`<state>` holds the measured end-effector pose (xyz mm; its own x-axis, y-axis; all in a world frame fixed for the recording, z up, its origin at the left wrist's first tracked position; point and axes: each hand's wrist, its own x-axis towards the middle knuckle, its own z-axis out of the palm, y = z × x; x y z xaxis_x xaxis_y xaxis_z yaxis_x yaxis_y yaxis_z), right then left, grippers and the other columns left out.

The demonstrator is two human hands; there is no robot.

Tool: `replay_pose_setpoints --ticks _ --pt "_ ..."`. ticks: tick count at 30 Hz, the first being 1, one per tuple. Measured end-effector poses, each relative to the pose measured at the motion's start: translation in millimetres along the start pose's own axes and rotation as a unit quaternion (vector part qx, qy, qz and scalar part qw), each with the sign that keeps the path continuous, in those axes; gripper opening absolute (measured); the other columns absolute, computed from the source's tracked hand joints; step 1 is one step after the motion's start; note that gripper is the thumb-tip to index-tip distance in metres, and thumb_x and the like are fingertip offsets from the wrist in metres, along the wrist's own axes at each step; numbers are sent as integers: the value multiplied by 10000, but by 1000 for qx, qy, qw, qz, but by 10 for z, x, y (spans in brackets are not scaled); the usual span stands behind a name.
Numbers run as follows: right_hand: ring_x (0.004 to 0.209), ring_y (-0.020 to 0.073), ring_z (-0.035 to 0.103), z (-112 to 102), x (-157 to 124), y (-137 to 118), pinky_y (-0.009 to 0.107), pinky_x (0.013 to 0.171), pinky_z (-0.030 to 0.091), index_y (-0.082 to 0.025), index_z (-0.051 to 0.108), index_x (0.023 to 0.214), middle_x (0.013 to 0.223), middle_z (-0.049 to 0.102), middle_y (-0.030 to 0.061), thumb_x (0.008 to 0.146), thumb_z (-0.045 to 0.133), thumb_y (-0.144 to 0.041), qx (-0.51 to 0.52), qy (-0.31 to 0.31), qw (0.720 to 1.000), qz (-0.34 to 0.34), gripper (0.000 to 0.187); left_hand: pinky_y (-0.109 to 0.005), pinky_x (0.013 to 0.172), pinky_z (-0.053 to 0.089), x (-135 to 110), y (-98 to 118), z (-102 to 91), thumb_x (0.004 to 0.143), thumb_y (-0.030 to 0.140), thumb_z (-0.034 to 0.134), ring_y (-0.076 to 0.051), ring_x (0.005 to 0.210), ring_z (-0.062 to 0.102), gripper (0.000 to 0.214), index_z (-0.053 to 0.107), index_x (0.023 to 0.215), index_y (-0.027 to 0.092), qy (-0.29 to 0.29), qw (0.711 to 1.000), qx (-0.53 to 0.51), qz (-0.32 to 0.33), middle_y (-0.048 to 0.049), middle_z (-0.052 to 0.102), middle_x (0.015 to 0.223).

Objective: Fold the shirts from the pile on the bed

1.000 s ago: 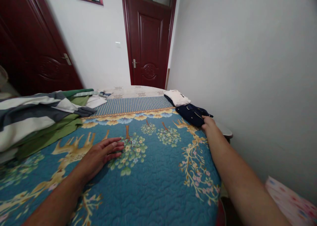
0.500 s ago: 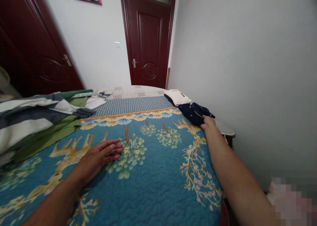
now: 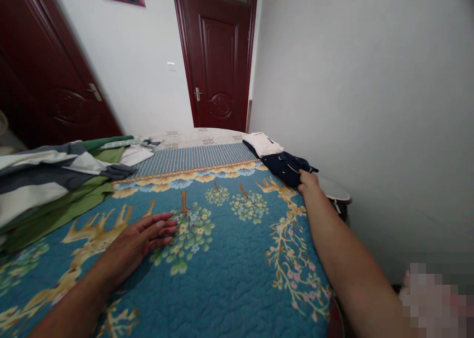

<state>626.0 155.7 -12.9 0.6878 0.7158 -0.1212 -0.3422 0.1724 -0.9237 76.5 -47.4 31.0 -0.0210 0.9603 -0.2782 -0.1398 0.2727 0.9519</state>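
My left hand (image 3: 138, 239) lies flat and open on the blue quilt (image 3: 222, 269), fingers stretched over its deer and tree pattern. My right arm reaches far ahead along the bed's right side. At its end, my right hand (image 3: 306, 181) rests on the near edge of a folded navy garment (image 3: 285, 165); its fingers curl onto the cloth, but I cannot see if they grip it. Just behind the navy garment lies a folded white garment (image 3: 263, 143).
A heap of green, grey and white striped clothes (image 3: 48, 180) covers the bed's left side. A round stool (image 3: 335, 192) stands between the bed and the white wall on the right. Dark red doors (image 3: 218, 56) stand ahead and at left.
Both hands keep their places on the quilt and the navy garment. The view has drifted slightly to the right, so everything sits a little further left.
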Motion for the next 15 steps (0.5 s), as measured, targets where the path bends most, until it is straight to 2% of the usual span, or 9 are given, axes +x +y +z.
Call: replay_pose_setpoints --ticks 5,8,11,13,15 --pt "822 186 748 -1 15 26 361 800 678 -193 663 1052 865 738 -4 745 706 -123 -69 107 991 -36 317 -330 830 697 18 -31 -27 683 419 994 -288 1049 796 545 814 1141 186 3 1000 5 5 -166 808 1206" --pt "835 196 748 16 5 37 351 782 676 -191 663 1033 850 730 -5 743 709 -138 -109 127 984 -53 299 -327 835 697 13 -29 -28 697 429 987 -287 1052 797 549 811 1156 185 -4 1000 9 5 -167 808 1209" --pt "878 215 752 24 1 33 364 787 675 -183 657 1098 879 733 -1 752 709 -166 -152 130 977 -71 350 -326 831 700 -4 -5 -9 698 445 986 -294 1060 797 548 814 1146 182 -5 1000 10 5 -172 807 1208" --pt "992 246 749 3 7 4 401 870 664 -173 649 1183 972 749 28 757 706 -183 -184 137 970 -86 430 -335 828 704 -7 4 1 691 437 989 -300 1065 797 534 819 1129 183 -1 1000 6 5 -172 808 1202" --pt "1173 291 705 -44 15 -50 456 1028 606 -149 614 1316 1156 747 94 759 703 -197 -218 152 958 -105 566 -342 828 706 2 -2 0 687 416 992 -302 1064 797 522 818 1121 184 0 1000 2 4 -171 810 1197"
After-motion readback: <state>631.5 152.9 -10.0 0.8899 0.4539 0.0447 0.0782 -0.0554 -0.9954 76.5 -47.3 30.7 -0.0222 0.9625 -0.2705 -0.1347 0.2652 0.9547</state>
